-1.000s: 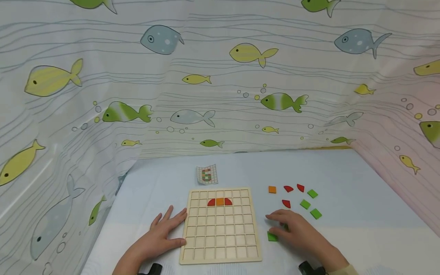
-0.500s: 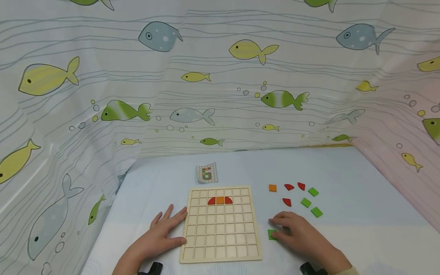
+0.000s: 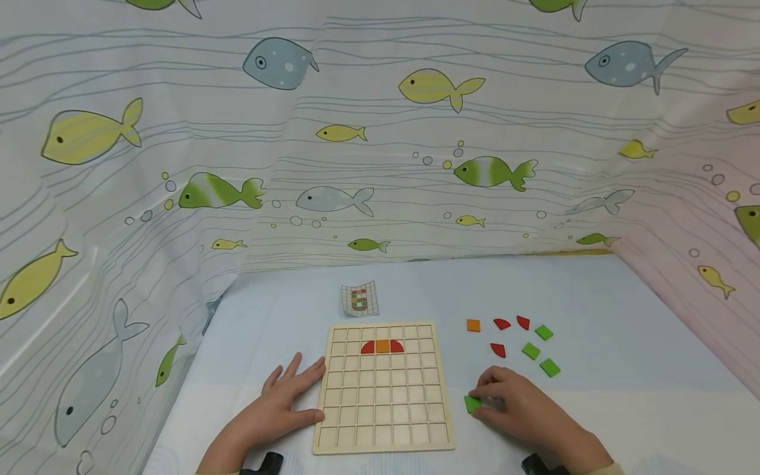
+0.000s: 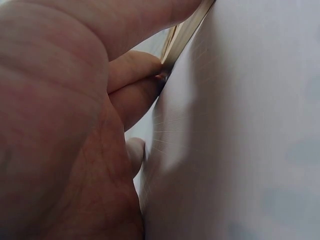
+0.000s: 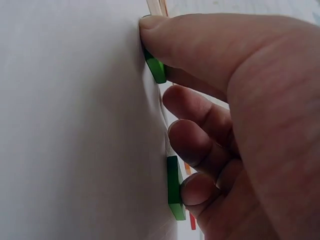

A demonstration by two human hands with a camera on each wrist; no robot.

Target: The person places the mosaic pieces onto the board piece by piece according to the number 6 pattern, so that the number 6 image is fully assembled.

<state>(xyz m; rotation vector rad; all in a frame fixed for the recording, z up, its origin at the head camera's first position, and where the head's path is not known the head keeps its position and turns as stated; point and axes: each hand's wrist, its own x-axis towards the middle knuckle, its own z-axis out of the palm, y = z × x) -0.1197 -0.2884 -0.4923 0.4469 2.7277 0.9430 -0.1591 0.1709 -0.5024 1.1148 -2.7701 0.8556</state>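
A square wooden grid board (image 3: 383,397) lies flat, with two red quarter-circle pieces (image 3: 368,347) on either side of an orange square tile (image 3: 382,346) in an upper row. My left hand (image 3: 284,402) rests at its left edge, fingers spread, fingertips and thumb on the rim. Right of the board, my right hand (image 3: 512,404) pinches a green square tile (image 3: 472,404) between thumb and index finger, low over the table. In the right wrist view, the thumb covers part of this tile, and another green tile (image 5: 173,185) lies beside the little finger, hidden by the hand in the head view.
Beyond the right hand lie three green square tiles (image 3: 531,351), three red quarter-circle pieces (image 3: 498,350) and an orange square (image 3: 473,325). A small gridded card (image 3: 359,299) with a coloured figure lies behind the board. A fish-printed curtain (image 3: 380,165) encloses the table.
The right index finger has drawn back toward the thumb, and the two have closed on the green tile. The left hand stays at the board's edge.
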